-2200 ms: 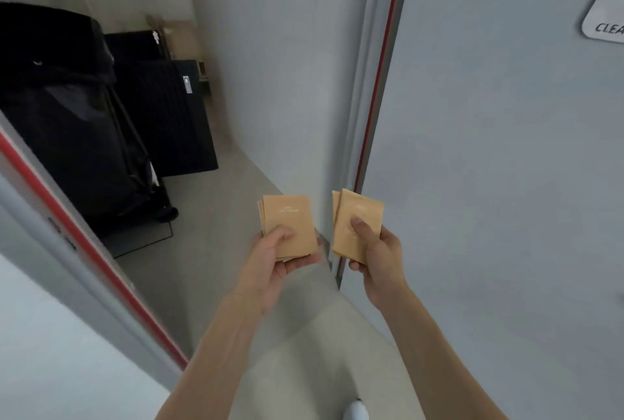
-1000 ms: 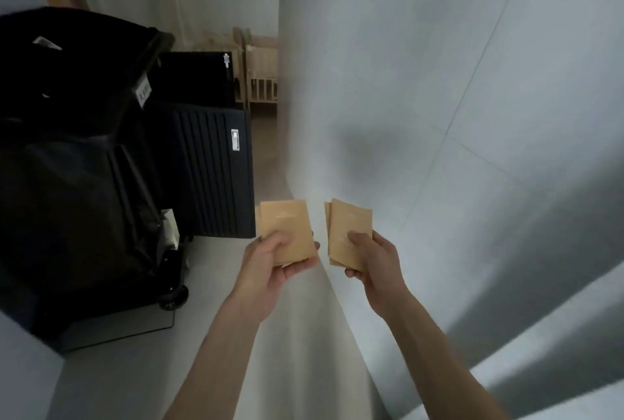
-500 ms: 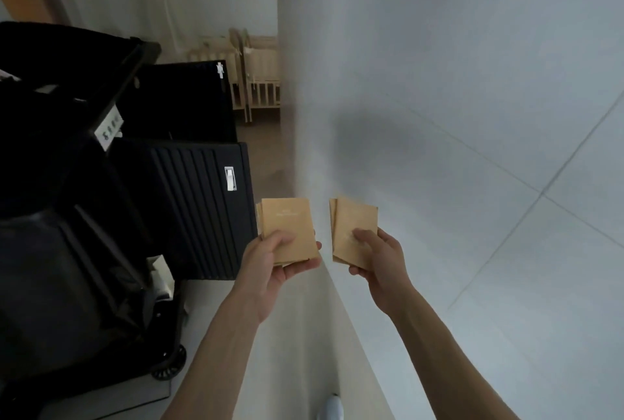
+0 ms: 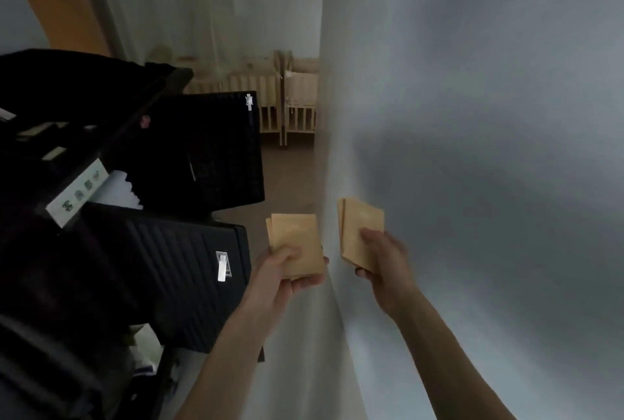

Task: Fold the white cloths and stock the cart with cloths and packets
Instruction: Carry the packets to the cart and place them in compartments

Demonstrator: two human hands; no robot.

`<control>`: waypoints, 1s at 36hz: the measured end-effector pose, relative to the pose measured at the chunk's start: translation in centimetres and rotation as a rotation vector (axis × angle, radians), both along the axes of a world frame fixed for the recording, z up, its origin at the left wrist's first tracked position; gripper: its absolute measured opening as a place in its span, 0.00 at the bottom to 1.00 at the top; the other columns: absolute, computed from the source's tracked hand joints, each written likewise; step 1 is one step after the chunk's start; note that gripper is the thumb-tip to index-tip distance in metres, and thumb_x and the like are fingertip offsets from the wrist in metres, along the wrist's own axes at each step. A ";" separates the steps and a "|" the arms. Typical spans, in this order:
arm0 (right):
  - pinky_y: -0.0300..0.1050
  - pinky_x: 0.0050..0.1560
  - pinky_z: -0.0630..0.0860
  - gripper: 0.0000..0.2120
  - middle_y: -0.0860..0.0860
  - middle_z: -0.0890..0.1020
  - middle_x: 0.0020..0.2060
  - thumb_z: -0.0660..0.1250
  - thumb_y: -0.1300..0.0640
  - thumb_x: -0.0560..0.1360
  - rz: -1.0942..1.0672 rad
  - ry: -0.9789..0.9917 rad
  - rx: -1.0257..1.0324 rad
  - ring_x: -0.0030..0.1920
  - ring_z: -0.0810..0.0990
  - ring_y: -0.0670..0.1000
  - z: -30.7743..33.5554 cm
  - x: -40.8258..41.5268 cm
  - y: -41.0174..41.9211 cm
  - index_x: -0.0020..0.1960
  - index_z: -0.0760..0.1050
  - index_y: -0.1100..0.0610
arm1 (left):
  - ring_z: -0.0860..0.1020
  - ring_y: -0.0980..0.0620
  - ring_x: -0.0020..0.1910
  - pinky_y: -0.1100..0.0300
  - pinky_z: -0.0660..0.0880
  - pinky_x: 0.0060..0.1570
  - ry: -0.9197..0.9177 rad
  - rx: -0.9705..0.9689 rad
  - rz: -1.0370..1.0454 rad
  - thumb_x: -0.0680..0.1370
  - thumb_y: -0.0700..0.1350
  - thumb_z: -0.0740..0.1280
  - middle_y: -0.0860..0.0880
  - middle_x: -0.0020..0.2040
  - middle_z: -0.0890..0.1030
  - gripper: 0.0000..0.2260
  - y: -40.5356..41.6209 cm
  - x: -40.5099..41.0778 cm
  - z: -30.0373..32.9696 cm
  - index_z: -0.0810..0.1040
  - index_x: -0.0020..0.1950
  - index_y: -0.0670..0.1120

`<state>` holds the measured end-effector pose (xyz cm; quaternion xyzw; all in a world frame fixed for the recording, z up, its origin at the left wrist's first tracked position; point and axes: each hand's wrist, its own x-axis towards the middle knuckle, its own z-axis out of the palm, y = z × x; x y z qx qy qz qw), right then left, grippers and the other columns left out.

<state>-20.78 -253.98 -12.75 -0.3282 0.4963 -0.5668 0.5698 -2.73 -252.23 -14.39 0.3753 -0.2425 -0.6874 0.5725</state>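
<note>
A white label (image 4: 77, 193) on the edge of the black cart (image 4: 101, 250) carries green characters, too blurred to read. Faint print on the tan packets cannot be read either.

The left hand (image 4: 280, 271) holds a small stack of packets (image 4: 295, 240), thumb pressed on the face and fingers curled underneath. The right hand (image 4: 385, 257) pinches a second stack (image 4: 361, 223) the same way, thumb on top, fingers behind. The two stacks sit side by side, apart, in front of the chest and just right of the cart.

Compared with half a second ago, the cart fills more of the left side and its label sits closer; the hands hold the packets in the same grip. A ribbed black panel (image 4: 189, 284) with a small silver latch (image 4: 222, 266) is now just beside the left hand.

A plain grey wall (image 4: 489, 149) runs along the right. Pale wooden cribs (image 4: 287, 105) stand at the far end on a brown floor (image 4: 287, 179). White cloth (image 4: 118, 188) shows inside the cart.
</note>
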 end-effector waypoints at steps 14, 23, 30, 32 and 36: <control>0.40 0.22 0.71 0.05 0.52 0.79 0.35 0.65 0.62 0.78 0.049 0.051 0.018 0.30 0.78 0.47 -2.3 1.9 -22.5 0.51 0.78 0.61 | 0.85 0.38 0.45 0.54 0.81 0.34 0.032 0.023 0.204 0.78 0.35 0.65 0.44 0.45 0.87 0.11 -21.6 0.0 -2.5 0.74 0.60 0.42; 0.39 0.22 0.70 0.06 0.53 0.82 0.38 0.66 0.62 0.76 0.125 0.069 -0.021 0.36 0.83 0.53 -1.0 7.5 -39.2 0.52 0.77 0.59 | 0.86 0.43 0.37 0.56 0.80 0.31 -0.007 -0.017 0.313 0.79 0.35 0.63 0.44 0.39 0.86 0.08 -37.7 3.8 -0.1 0.77 0.56 0.40; 0.38 0.24 0.70 0.06 0.48 0.83 0.35 0.65 0.61 0.76 0.263 0.091 -0.011 0.33 0.82 0.47 -1.0 13.2 -47.7 0.52 0.77 0.56 | 0.85 0.39 0.43 0.56 0.80 0.31 -0.001 0.053 0.466 0.78 0.36 0.64 0.31 0.58 0.80 0.17 -44.8 9.0 0.7 0.73 0.66 0.33; 0.39 0.23 0.70 0.05 0.48 0.83 0.35 0.65 0.61 0.76 0.313 0.096 -0.002 0.33 0.82 0.46 -1.1 15.2 -50.0 0.50 0.77 0.55 | 0.85 0.40 0.43 0.56 0.80 0.31 -0.006 0.066 0.514 0.78 0.36 0.64 0.32 0.58 0.80 0.16 -46.0 10.9 0.3 0.73 0.65 0.33; 0.40 0.25 0.71 0.04 0.47 0.84 0.35 0.68 0.59 0.75 0.408 0.099 0.001 0.33 0.83 0.45 -1.4 19.1 -54.3 0.50 0.77 0.54 | 0.84 0.37 0.47 0.55 0.80 0.30 -0.024 0.100 0.613 0.78 0.37 0.64 0.33 0.54 0.82 0.12 -47.7 14.2 -0.8 0.76 0.60 0.35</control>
